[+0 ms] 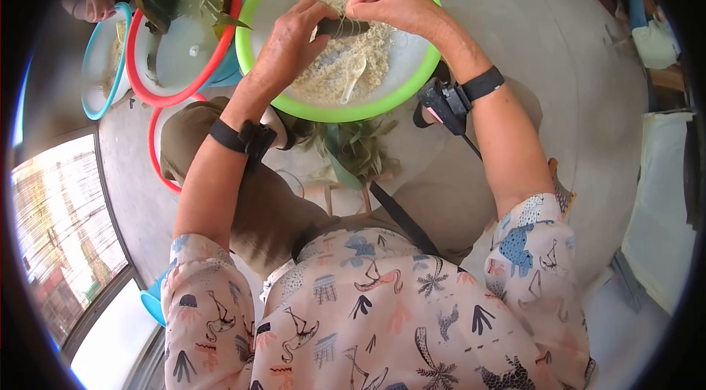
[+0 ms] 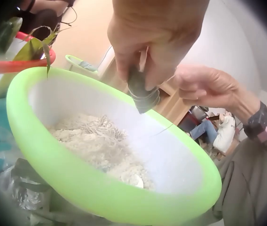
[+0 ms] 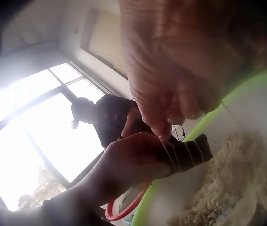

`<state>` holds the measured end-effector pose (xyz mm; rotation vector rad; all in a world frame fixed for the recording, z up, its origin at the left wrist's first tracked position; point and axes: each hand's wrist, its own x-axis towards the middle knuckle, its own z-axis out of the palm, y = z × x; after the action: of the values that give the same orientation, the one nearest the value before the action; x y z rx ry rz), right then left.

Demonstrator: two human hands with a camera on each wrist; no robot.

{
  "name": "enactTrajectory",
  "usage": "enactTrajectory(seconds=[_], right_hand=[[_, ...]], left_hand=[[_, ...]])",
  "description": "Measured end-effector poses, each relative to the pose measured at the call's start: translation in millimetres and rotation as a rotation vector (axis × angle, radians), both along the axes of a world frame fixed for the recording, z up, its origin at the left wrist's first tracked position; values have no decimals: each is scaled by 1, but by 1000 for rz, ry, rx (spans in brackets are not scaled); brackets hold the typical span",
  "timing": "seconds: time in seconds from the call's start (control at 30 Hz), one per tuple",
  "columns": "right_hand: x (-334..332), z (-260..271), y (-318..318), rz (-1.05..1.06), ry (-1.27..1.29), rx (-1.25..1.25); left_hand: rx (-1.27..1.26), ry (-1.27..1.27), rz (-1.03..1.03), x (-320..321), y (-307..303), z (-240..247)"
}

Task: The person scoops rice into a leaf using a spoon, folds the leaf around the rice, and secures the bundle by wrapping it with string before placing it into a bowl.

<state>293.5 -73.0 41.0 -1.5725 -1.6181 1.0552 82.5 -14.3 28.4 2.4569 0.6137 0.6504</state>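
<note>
Over the green-rimmed basin (image 1: 254, 66), my left hand (image 1: 290, 40) grips a small dark leaf-wrapped zongzi (image 1: 344, 27). Several turns of thin string (image 3: 194, 153) circle the zongzi in the right wrist view. My right hand (image 1: 397, 4) is close beside it, thumb and fingers pinched together on the string. A loose end of string trails below that hand. Beneath both hands the basin holds a heap of pale rice (image 1: 316, 73), and a white spoon (image 1: 354, 77) lies on the rice. In the left wrist view the zongzi (image 2: 143, 94) points downward from the left fingers.
At the left, a red-rimmed basin (image 1: 132, 59) holds water and green leaves (image 1: 156, 1). Beside it stands a blue-rimmed basin (image 1: 88, 92), with another person's hand (image 1: 101, 1) above. A bunch of leaves (image 1: 349, 151) lies between my knees. Someone sits at far right.
</note>
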Motion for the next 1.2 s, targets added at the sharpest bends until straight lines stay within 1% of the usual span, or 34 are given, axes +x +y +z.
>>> enactTrajectory(seconds=[0.07,0.1,0.13,0.17,0.2,0.23,0.27,0.3,0.33,0.4,0.43,0.47,0.53,0.57,0.6,0.67,0.7,0.77,0.8,0.87,0.93,1.0,1.03,1.1,1.13,1.2], right_hand=[[4,-2,2,1,-7,2],[7,-3,4,9,-13,9],[9,-4,5,6,-14,7],[11,-5,5,-7,60,-7],[13,-8,6,-19,134,-20],[15,-10,7,-20,132,-16],[15,-13,8,-36,267,-79],[14,-15,8,-52,402,-143],[10,-19,7,-51,400,-139],[-2,-24,5,-186,525,-244],[-2,-22,4,-99,478,-260],[-7,-21,4,-95,481,-256],[-13,-20,4,-114,383,-190],[-15,-21,3,-109,322,-180],[-18,-22,3,-109,324,-178],[-21,-25,2,-59,307,-147],[-22,-23,1,-59,308,-149],[-21,-19,0,-7,238,-148],[-19,-17,0,-8,238,-151],[-15,-12,-1,0,170,-136],[-11,-11,0,-12,168,-120],[-5,-10,1,-29,168,-101],[-2,-10,2,-29,157,-105],[4,-7,2,-24,157,-108],[7,-9,2,-26,156,-108],[12,-16,6,-20,294,-173]], left_hand=[[-115,30,-109,3,-4,3],[-117,29,-113,4,-6,1],[-253,-20,-133,5,-8,-2],[-387,-68,-152,5,-8,-3],[-384,-70,-153,5,-7,-2],[-643,-168,-159,4,-5,-1],[-901,-266,-164,3,-3,1],[-897,-266,-167,1,1,-1],[-1002,-337,-138,-3,7,-6],[-1209,-480,-75,-7,16,-12],[-1291,-564,-68,-8,18,-15],[-1286,-563,-65,-9,21,-16],[-1312,-627,4,-10,25,-12],[-1275,-639,57,-10,26,-12],[-1272,-638,57,-12,27,-11],[-952,-358,282,-16,30,-10],[-954,-357,283,-16,29,-11],[-426,-105,316,-15,27,-15],[-428,-104,316,-13,25,-15],[-103,-30,197,-9,18,-16],[-108,-20,155,-8,14,-13],[-93,85,18,-7,11,-8],[-95,86,13,-6,10,-9],[-292,-13,-115,-6,9,-11],[-291,-14,-116,-7,9,-10],[-841,-42,-158,-9,11,-5]])
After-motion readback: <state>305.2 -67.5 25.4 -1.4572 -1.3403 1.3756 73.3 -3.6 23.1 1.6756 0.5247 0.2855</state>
